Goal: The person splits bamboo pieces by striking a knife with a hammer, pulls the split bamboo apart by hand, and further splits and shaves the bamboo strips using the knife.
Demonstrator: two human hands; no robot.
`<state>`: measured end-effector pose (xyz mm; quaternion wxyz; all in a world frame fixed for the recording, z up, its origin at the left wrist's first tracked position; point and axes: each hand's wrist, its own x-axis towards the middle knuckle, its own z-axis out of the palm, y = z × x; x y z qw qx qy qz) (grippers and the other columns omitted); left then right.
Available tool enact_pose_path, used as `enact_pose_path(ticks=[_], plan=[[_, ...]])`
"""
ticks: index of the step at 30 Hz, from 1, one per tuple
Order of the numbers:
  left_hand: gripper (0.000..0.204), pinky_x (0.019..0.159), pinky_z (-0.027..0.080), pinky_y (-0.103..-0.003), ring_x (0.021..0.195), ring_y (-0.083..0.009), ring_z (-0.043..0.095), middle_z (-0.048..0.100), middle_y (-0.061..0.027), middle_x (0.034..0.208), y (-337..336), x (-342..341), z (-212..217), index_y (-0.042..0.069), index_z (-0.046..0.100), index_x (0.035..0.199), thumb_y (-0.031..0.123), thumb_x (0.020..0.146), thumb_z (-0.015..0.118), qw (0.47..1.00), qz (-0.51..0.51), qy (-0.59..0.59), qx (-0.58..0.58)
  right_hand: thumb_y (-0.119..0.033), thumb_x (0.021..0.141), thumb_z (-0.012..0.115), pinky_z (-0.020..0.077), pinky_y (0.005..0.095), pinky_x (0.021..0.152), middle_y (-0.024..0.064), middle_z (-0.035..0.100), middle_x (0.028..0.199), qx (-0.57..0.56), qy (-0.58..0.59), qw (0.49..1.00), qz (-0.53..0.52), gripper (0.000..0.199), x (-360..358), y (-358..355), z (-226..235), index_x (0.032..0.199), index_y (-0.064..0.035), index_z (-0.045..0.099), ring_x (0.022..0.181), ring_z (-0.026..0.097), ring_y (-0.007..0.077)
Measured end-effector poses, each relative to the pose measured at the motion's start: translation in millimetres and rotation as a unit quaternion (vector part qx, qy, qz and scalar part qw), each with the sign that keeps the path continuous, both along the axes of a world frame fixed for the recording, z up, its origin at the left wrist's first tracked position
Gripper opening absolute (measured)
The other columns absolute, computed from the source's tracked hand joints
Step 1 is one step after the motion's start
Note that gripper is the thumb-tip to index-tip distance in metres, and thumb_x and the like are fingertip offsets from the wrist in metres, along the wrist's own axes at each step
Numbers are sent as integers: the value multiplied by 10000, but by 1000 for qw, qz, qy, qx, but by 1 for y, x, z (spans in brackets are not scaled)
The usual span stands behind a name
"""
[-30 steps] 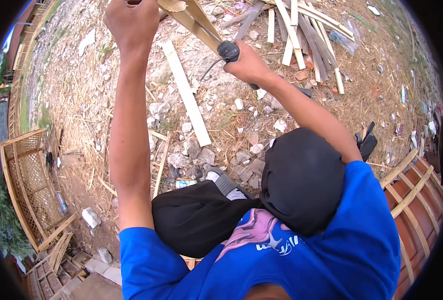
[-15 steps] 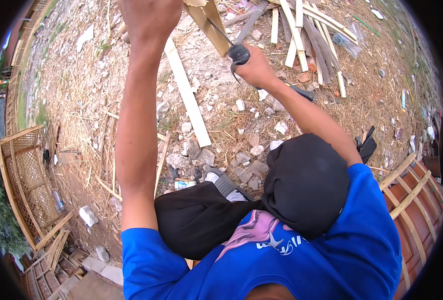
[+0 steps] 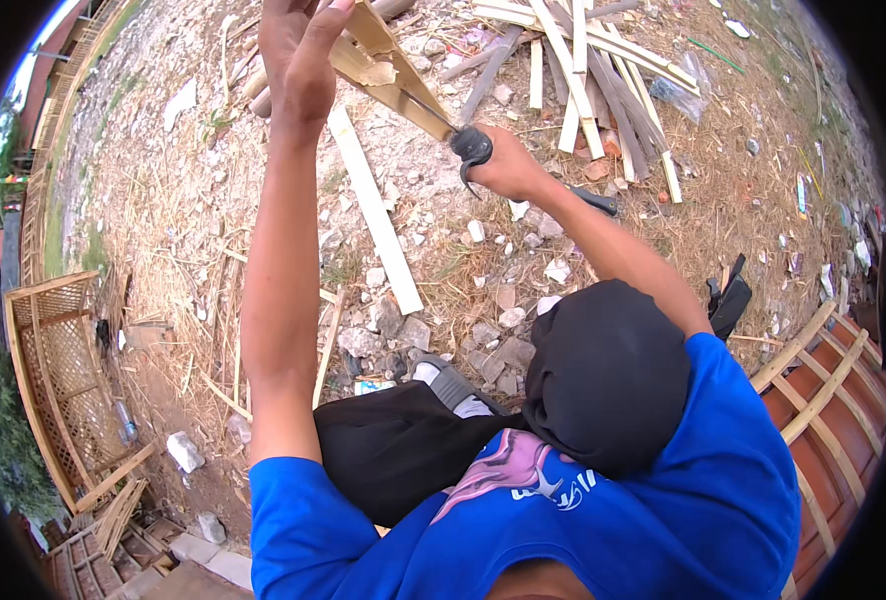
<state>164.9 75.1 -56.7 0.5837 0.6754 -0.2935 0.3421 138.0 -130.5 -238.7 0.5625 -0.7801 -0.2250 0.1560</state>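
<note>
My right hand (image 3: 503, 165) is closed round a black-wrapped knife handle (image 3: 472, 147) with a strap hanging from it. Its thin dark blade (image 3: 426, 102) lies against the lower end of a yellowish split bamboo piece (image 3: 393, 92). A torn, pale flake (image 3: 378, 74) sticks up from the bamboo. At the bamboo's upper part is my left hand (image 3: 303, 70), which appears closed on it with the thumb upward; the upper frame edge cuts off its fingers. The blade's full length and shape are hard to make out.
A pale wooden strip (image 3: 375, 210) lies on the rubble in front of me. More strips (image 3: 583, 80) are heaped ahead to the right. My black-clad knee (image 3: 608, 375) rises below my right arm. A lattice frame (image 3: 63, 370) stands left; a slatted reddish panel (image 3: 833, 430) is at right.
Both hands and the bamboo sit slightly lower in view, showing more of my left hand's thumb and palm. The knife handle has shifted slightly left and down.
</note>
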Motion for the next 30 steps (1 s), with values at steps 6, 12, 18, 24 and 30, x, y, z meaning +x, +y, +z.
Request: enact_pose_path(ticks=[6, 12, 18, 24, 30], plan=[[329, 734, 439, -302, 785, -182, 505, 523, -98, 850, -28, 3, -7, -31, 498, 1025, 165, 768, 433, 952, -233, 170, -106, -132, 685, 704, 480, 370, 756, 141, 637, 849, -62, -34, 996, -47, 328, -1, -6, 19, 989, -47, 615, 800, 617, 289], [241, 747, 385, -291, 786, -164, 430, 396, -44, 850, -23, 9, -11, 42, 445, 944, 183, 753, 402, 933, -267, 134, -201, -145, 712, 717, 506, 418, 766, 187, 670, 902, -95, -49, 989, -100, 350, -6, 8, 18, 1032, -65, 600, 869, 655, 358], [276, 766, 378, -306, 776, -168, 426, 433, -57, 886, -23, -7, -10, 37, 455, 973, 210, 764, 405, 940, -243, 162, -179, -129, 704, 711, 524, 413, 724, 189, 680, 848, -73, -99, 984, -130, 387, -7, 14, 2, 1063, -69, 580, 814, 671, 372], [305, 788, 363, -303, 818, -168, 399, 423, -61, 922, -34, 10, -22, 51, 432, 1028, 152, 742, 407, 943, -237, 125, -198, -147, 698, 711, 516, 452, 666, 190, 672, 778, -204, -186, 951, -137, 415, 15, 4, 1, 1078, -108, 550, 743, 661, 404], [329, 795, 360, -298, 823, -158, 377, 402, -39, 924, -38, 23, -16, 71, 416, 1060, 108, 733, 413, 931, -281, 123, -198, -168, 693, 707, 484, 353, 760, 145, 660, 879, -65, 45, 992, -100, 355, -6, 14, -7, 983, 8, 602, 799, 629, 238]])
